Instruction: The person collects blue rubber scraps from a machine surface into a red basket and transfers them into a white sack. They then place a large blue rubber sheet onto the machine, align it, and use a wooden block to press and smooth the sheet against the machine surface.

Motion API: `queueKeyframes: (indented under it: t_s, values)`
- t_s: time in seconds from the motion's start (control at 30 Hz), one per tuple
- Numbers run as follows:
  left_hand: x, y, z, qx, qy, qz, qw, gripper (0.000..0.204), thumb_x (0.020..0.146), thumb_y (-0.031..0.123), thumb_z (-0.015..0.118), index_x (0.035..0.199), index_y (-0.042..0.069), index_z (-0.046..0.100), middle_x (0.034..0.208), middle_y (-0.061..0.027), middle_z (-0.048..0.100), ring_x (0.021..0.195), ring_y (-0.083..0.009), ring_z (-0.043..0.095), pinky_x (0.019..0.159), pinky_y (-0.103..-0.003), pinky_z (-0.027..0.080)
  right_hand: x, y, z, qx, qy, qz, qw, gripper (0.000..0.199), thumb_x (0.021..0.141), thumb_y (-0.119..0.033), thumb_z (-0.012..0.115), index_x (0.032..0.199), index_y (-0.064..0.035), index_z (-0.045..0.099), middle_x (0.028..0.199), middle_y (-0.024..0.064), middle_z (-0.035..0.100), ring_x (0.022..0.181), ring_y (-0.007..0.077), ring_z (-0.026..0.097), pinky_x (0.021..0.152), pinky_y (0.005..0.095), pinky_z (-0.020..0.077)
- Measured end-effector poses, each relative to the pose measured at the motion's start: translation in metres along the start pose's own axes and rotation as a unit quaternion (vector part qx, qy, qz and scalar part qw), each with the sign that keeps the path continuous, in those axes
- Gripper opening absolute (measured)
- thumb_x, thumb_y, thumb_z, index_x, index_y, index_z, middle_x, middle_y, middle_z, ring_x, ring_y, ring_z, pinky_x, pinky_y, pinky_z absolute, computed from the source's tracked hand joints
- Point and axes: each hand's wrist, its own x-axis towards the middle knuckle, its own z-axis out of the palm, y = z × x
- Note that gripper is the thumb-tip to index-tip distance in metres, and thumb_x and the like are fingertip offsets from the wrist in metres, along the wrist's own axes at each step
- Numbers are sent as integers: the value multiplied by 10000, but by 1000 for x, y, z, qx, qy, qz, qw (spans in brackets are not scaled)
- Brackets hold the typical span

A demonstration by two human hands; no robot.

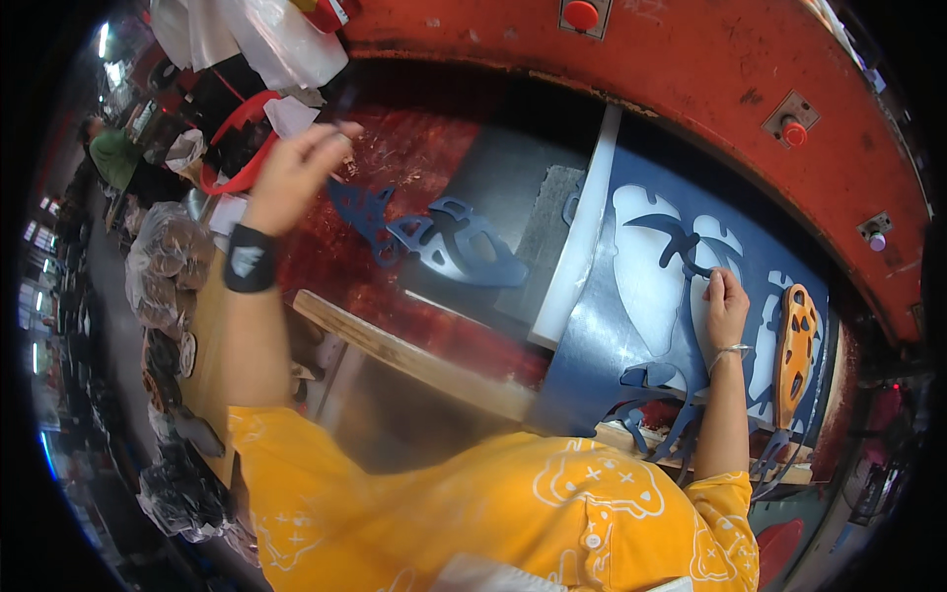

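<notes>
My right hand [727, 304] is closed in a pinch on a thin, branching dark blue offcut [683, 245]. The strip is raised over a blue sheet [592, 340] with large cut-out openings, through which a white board [639, 281] shows. My left hand [296, 176], smeared by motion, hovers over the left end of the dark red bed, close to a red basket; its grip is unclear. Below and right of it lie cut blue pieces: a small one [367, 212] and a larger one with openings [473, 255]. An orange cutting die [795, 357] rests on the sheet's right side.
A red machine beam [681, 69] with push buttons [795, 132] spans the far side. Blue scraps [646, 419] hang at the near edge beside a wooden rail [414, 357]. The red basket [242, 148] and plastic bags [168, 252] stand left. A person in green [113, 158] is farther off.
</notes>
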Motion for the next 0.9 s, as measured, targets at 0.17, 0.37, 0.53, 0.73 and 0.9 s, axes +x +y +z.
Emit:
queueKeyframes:
  t_s: [0.17, 0.37, 0.53, 0.73, 0.9]
  values:
    - [12, 25, -47, 191, -27, -16, 981, 379, 923, 285, 583, 1140, -25, 599, 939, -67, 604, 806, -169, 548, 741, -301, 433, 0, 0, 0, -11, 9, -15, 1000, 257, 941, -236, 521, 931, -11, 647, 617, 36, 566, 594, 109, 548, 570, 256, 422]
    - [23, 34, -31, 444, -225, -109, 861, 411, 883, 355, 594, 1011, -32, 645, 847, -170, 641, 767, -317, 608, 769, -369, 462, -1, 1, -2, 0, 5, -12, 1000, 242, 940, -219, 535, 930, -6, 648, 625, 9, 542, 609, 86, 521, 586, 232, 411]
    - [10, -23, -48, 199, -102, -190, 956, 538, 931, 450, 497, 992, -55, 673, 811, -92, 651, 778, -154, 588, 732, -291, 453, -2, -31, -2, -41, 68, -47, 996, 193, 889, -148, 588, 1037, -38, 643, 887, 84, 626, 826, 182, 593, 737, 306, 470]
    - [-17, -69, -65, 220, 156, -82, 959, 370, 929, 257, 465, 1091, -37, 621, 932, -134, 636, 872, -253, 611, 820, -337, 463, -10, -120, 21, -30, -4, -277, 960, 350, 786, -73, 654, 1132, -50, 608, 1136, 148, 568, 1068, 307, 536, 900, 373, 445]
    - [-26, -54, 3, 390, 109, 155, 901, 309, 866, 144, 596, 1118, -27, 548, 1117, -182, 557, 1055, -340, 542, 940, -366, 418, -13, -142, 39, 14, -130, -257, 958, 308, 791, -80, 652, 1094, -45, 617, 1082, 155, 580, 967, 297, 583, 845, 350, 477]
